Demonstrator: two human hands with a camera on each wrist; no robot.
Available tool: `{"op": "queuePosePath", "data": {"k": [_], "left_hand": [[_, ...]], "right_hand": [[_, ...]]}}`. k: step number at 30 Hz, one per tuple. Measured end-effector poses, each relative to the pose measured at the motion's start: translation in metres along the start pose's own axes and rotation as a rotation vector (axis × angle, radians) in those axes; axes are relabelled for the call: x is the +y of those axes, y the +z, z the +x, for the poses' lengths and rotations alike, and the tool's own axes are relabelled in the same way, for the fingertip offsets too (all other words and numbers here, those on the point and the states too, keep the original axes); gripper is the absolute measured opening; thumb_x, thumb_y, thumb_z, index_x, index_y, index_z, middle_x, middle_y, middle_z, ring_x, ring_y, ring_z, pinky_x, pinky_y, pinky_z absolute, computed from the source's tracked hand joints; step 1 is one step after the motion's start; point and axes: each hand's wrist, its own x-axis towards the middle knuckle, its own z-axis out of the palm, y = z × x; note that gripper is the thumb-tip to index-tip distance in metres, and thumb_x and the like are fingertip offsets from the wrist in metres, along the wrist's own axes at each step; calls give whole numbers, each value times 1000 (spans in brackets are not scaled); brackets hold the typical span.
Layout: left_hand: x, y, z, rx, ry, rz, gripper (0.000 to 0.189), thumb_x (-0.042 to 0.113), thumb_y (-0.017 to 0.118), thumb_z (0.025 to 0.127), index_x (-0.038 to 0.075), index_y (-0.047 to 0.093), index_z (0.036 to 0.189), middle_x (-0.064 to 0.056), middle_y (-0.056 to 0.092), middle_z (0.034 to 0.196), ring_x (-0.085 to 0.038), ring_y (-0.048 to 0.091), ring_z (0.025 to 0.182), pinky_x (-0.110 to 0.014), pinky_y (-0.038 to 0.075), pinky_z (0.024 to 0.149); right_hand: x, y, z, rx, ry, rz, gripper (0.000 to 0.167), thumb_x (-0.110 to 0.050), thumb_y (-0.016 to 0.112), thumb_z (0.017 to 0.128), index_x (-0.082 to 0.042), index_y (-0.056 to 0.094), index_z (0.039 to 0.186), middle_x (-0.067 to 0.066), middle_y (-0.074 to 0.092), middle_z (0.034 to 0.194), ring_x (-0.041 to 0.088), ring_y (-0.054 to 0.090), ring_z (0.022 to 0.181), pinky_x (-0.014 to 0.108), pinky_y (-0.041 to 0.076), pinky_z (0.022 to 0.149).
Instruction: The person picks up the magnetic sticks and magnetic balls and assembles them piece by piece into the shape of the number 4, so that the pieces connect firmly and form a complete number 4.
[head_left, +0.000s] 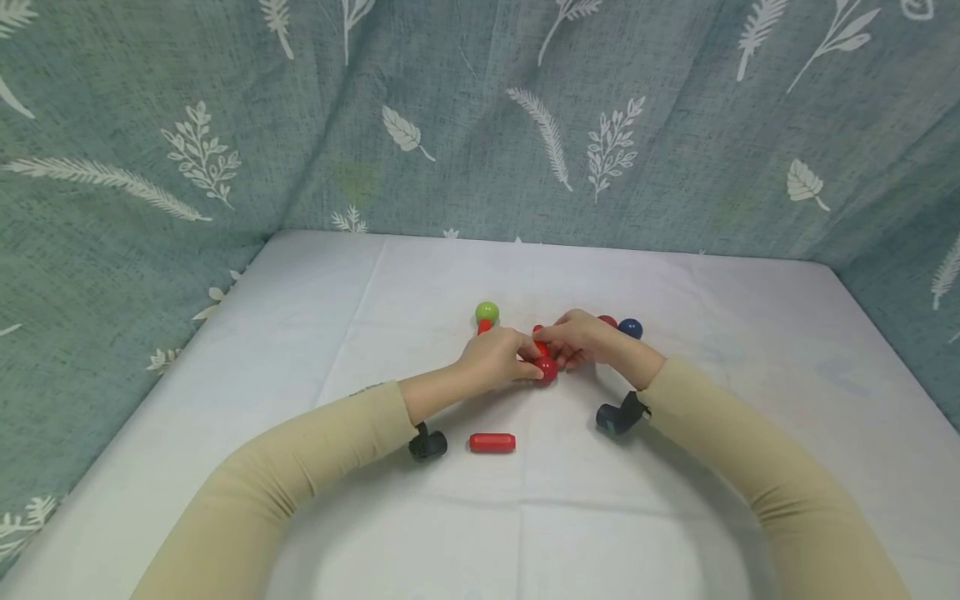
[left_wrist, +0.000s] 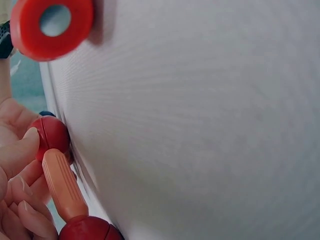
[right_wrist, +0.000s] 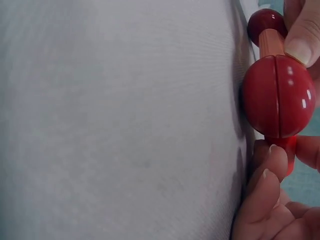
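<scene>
Glossy red grooved ball [head_left: 546, 369]: between the two hands, around the middle of the white cloth-covered table [head_left: 375, 533]; wood or plastic, cannot tell.
Left hand [head_left: 497, 358]: comes in from the left with fingers bent, thumb on the ball beside a ribbed salmon-coloured rod [right_wrist: 271, 42]; little gap remains, and it has hold of the ball.
Right hand [head_left: 583, 337]: fingertips drawn together in a pinch, gripping a short bright red rod [head_left: 539, 340] that meets the ball at its far side.
Salmon rod: links the grooved ball to a second glossy red ball [left_wrist: 90, 230], which the left hand covers in the head view.
Step in hand: apparently joining the bright red rod to the ball; whether its end is fully seated, cannot tell.
Next move: seems to call for a firm left hold and a straight push along the rod; a skewed one could loosen the salmon joint.
Far left: shiny lime-green ball [head_left: 487, 312] against a partly hidden red rod [head_left: 484, 326].
Far right: dark red ball [head_left: 607, 320] and dark blue ball [head_left: 630, 328], side by side, just behind the right hand.
Near side: bevelled red rod [head_left: 492, 443], lying crosswise, apart from both hands.
</scene>
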Motion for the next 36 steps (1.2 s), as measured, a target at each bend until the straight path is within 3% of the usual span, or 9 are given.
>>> {"op": "queuePosePath", "data": {"k": [7,20,29,32,36], "left_hand": [[0,0,0,-7,-2,-10,23,27,75,76,13,72,94,4,69,87,-9,55,79,-19,43,64],[0,0,1,-24,-22,-25,21,26,74,76,14,72,93,6,68,85,-9,54,75,-19,43,63],[-2,0,2,-27,-30,-24,21,27,74,76,15,72,93,6,69,86,-9,54,75,-20,42,61],[-1,0,2,-35,-44,-27,24,27,74,77,14,72,97,5,69,88,-10,54,77,-20,43,61],[-2,0,2,-40,-64,-27,27,27,74,77,14,72,100,5,69,89,-10,55,80,-20,44,62]], "right_hand": [[3,-1,-1,2,24,11,34,-30,56,89,2,54,102,1,57,61,10,52,47,19,46,51],[6,-2,-5,-11,-11,57,35,-30,55,90,2,52,105,2,58,64,11,55,51,20,49,56],[4,-4,-5,-2,2,8,37,-33,55,90,1,54,105,2,59,66,11,55,51,21,49,56],[3,-13,-9,68,-47,-89,39,-33,55,89,1,57,108,4,61,70,11,53,52,21,47,54],[0,-36,-19,277,-209,-329,36,-27,56,90,1,60,112,13,64,87,17,56,64,28,48,60]]}}
